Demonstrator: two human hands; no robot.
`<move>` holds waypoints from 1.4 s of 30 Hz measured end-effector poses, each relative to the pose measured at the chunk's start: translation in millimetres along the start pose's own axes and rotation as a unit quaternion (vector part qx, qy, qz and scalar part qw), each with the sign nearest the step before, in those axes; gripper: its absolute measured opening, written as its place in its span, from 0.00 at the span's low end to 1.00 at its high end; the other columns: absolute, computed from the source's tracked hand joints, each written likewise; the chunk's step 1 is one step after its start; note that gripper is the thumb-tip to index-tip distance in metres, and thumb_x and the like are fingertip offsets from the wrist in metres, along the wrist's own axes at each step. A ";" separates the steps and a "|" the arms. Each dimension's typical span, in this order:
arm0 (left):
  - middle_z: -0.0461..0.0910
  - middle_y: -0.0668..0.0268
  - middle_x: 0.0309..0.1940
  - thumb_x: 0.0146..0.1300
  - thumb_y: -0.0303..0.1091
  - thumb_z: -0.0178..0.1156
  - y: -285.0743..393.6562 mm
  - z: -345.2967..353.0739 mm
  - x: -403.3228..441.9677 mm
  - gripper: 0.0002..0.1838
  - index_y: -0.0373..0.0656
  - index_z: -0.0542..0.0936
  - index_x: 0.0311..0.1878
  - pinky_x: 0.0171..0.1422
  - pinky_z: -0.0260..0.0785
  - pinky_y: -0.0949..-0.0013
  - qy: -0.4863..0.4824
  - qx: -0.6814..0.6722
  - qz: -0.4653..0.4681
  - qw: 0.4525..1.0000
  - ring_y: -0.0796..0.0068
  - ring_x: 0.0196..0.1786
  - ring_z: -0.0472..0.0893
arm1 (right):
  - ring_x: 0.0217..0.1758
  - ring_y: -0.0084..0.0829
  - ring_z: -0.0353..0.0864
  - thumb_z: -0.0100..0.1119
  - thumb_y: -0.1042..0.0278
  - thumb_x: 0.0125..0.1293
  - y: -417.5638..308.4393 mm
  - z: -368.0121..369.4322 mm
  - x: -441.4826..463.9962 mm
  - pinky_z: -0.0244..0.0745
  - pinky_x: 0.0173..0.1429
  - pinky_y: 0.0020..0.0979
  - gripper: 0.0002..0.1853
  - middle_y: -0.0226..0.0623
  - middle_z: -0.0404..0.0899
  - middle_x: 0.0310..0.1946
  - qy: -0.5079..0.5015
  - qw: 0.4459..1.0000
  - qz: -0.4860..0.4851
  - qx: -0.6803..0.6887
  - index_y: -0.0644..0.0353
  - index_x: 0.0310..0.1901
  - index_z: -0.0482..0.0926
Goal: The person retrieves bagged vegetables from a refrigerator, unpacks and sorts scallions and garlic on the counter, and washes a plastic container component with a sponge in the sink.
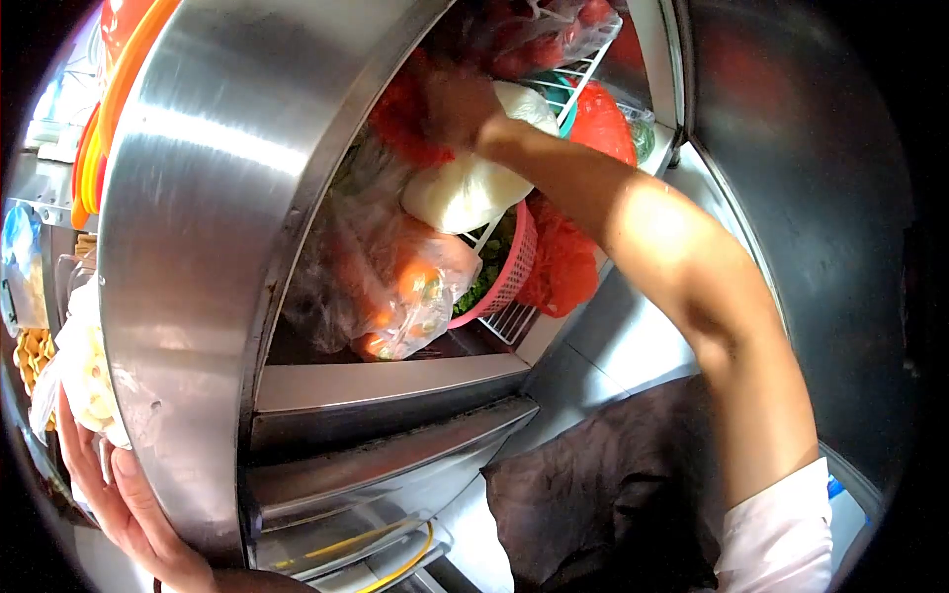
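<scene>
Brushed steel (198, 247) curves down the left side of the view, framing an open cold cabinet whose dark door (801, 257) stands swung out at the right. Deep among the bags, the right hand (463, 107) is at a red bag (398, 114) in the upper left of the compartment; its fingers are lost in shadow, so I cannot tell whether they grip it or merely touch it. At the lower left, the left hand (138, 519) lies against the outside of the steel, fingers partly spread, beside a clear bag of pale contents (91, 381) (whether it holds that bag, I cannot tell).

Just under the right wrist sits a plump white bag (460, 198). Below that, near the front, a clear bag of orange produce (410, 287) bulges beside a pink basket (519, 262) with leafy greens (491, 272) inside. Another red bag (563, 277) lies to the right of the basket, above a white wire rack (509, 323). More red things in clear plastic (544, 40) fill the top of the opening. Farther out, orange-rimmed plastic ware (91, 158) shows at the far left, and dark cloth (613, 484) and a pale sleeve (776, 539) at the bottom.
</scene>
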State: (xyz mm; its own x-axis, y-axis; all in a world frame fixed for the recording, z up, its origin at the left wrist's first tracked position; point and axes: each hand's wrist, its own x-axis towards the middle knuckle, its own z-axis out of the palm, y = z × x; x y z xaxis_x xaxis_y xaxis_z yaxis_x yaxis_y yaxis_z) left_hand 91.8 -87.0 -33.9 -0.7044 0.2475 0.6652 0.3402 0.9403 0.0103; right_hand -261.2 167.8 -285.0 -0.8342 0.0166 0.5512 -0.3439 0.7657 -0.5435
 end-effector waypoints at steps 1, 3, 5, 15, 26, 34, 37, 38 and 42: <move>0.64 0.54 0.77 0.81 0.37 0.44 1.4 1.5 -0.5 0.29 0.38 0.60 0.80 0.81 0.53 0.58 0.006 0.005 0.000 1.000 0.62 0.77 0.65 | 0.59 0.55 0.81 0.67 0.63 0.56 6.9 8.0 14.7 0.76 0.64 0.52 0.34 0.59 0.80 0.56 0.010 0.999 -0.039 0.021 0.61 0.66 0.74; 0.64 0.55 0.77 0.81 0.37 0.44 1.8 6.1 -1.6 0.29 0.37 0.60 0.80 0.82 0.53 0.58 0.023 0.003 0.000 1.000 0.62 0.77 0.65 | 0.56 0.55 0.83 0.66 0.66 0.58 18.9 33.0 41.2 0.79 0.60 0.50 0.31 0.56 0.82 0.54 0.256 0.932 -0.239 0.089 0.60 0.65 0.75; 0.64 0.56 0.78 0.81 0.38 0.43 2.3 11.1 -1.7 0.29 0.37 0.60 0.80 0.82 0.53 0.59 0.045 -0.012 0.000 0.999 0.62 0.77 0.65 | 0.55 0.55 0.83 0.66 0.67 0.58 14.1 30.7 60.4 0.79 0.60 0.50 0.30 0.56 0.82 0.54 0.257 0.931 -0.250 0.065 0.61 0.65 0.75; 0.63 0.59 0.79 0.82 0.41 0.40 -5.3 14.5 -2.4 0.28 0.37 0.63 0.79 0.82 0.55 0.58 0.063 0.034 0.035 0.997 0.63 0.77 0.65 | 0.55 0.56 0.83 0.65 0.68 0.59 -21.9 9.0 -9.2 0.79 0.61 0.50 0.29 0.57 0.82 0.53 0.049 0.993 -0.102 -0.030 0.61 0.65 0.75; 0.66 0.59 0.77 0.82 0.43 0.42 12.9 18.4 -1.9 0.29 0.38 0.65 0.78 0.81 0.56 0.59 0.077 0.046 -0.026 0.996 0.64 0.77 0.66 | 0.54 0.56 0.84 0.63 0.70 0.60 -100.1 69.3 -3.9 0.79 0.61 0.50 0.28 0.57 0.83 0.52 0.045 0.984 -0.174 -0.016 0.62 0.64 0.75; 0.71 0.54 0.72 0.81 0.37 0.47 -14.7 6.2 -10.1 0.25 0.31 0.67 0.74 0.78 0.58 0.64 0.112 0.020 -0.036 0.993 0.66 0.71 0.71 | 0.53 0.57 0.84 0.62 0.71 0.61 -99.3 61.2 0.7 0.79 0.62 0.50 0.27 0.58 0.83 0.52 -0.006 0.983 -0.180 -0.022 0.62 0.64 0.75; 0.74 0.55 0.67 0.81 0.38 0.49 4.2 12.0 -7.0 0.24 0.30 0.70 0.71 0.74 0.62 0.65 0.078 -0.013 -0.065 0.995 0.67 0.67 0.74 | 0.53 0.57 0.84 0.62 0.72 0.61 -99.0 54.7 -0.5 0.79 0.62 0.50 0.27 0.58 0.83 0.51 -0.010 0.983 -0.183 -0.013 0.62 0.64 0.75; 0.74 0.55 0.68 0.81 0.38 0.49 3.4 11.5 -5.7 0.24 0.31 0.70 0.71 0.74 0.63 0.65 0.062 -0.028 -0.054 0.996 0.67 0.67 0.74 | 0.53 0.57 0.84 0.62 0.72 0.62 -98.0 51.8 -1.9 0.79 0.62 0.50 0.27 0.58 0.83 0.51 -0.009 0.983 -0.183 -0.007 0.62 0.64 0.75; 0.71 0.54 0.71 0.81 0.41 0.49 3.0 9.7 -0.3 0.28 0.35 0.66 0.77 0.71 0.65 0.64 0.018 -0.036 -0.009 0.999 0.66 0.67 0.74 | 0.52 0.58 0.84 0.62 0.73 0.62 -94.3 31.9 -17.6 0.79 0.62 0.50 0.26 0.58 0.83 0.51 0.006 0.983 -0.180 0.048 0.62 0.64 0.74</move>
State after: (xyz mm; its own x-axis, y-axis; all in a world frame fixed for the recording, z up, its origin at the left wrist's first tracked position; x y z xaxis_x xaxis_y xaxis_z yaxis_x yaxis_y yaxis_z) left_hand 87.0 -82.0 -41.4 -0.6890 0.2205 0.6904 0.3718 0.9253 0.0755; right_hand -227.8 74.8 -263.7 -0.6468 -0.2363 0.7252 -0.6547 0.6598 -0.3689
